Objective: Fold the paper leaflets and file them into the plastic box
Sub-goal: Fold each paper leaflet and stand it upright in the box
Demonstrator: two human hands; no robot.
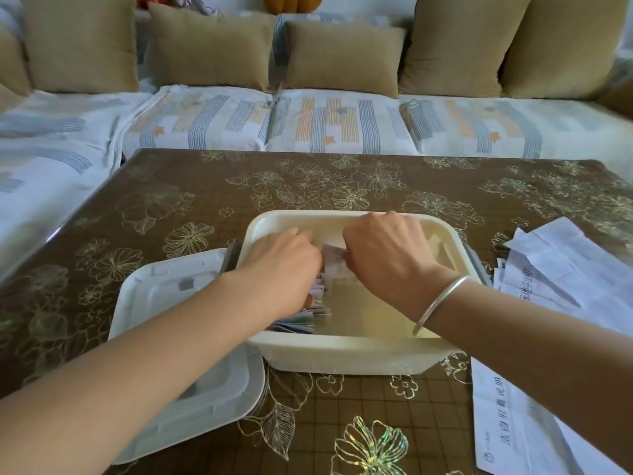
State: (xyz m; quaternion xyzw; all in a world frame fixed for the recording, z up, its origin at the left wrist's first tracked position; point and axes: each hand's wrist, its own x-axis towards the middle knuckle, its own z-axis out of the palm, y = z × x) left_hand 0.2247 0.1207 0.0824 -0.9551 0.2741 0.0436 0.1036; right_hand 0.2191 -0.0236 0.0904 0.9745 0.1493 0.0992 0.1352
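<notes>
A cream plastic box stands open on the table in front of me. Both my hands are inside it. My right hand pinches a folded paper leaflet upright near the box's middle. My left hand presses against a row of folded leaflets standing along the box's left side, its fingertips touching the same leaflet. The right half of the box's floor is bare. A silver bangle sits on my right wrist.
The box's white lid lies upside down to the left, partly under my left forearm. Unfolded white leaflets lie at the right, one more at the front right. A sofa with cushions lies beyond the table's far edge.
</notes>
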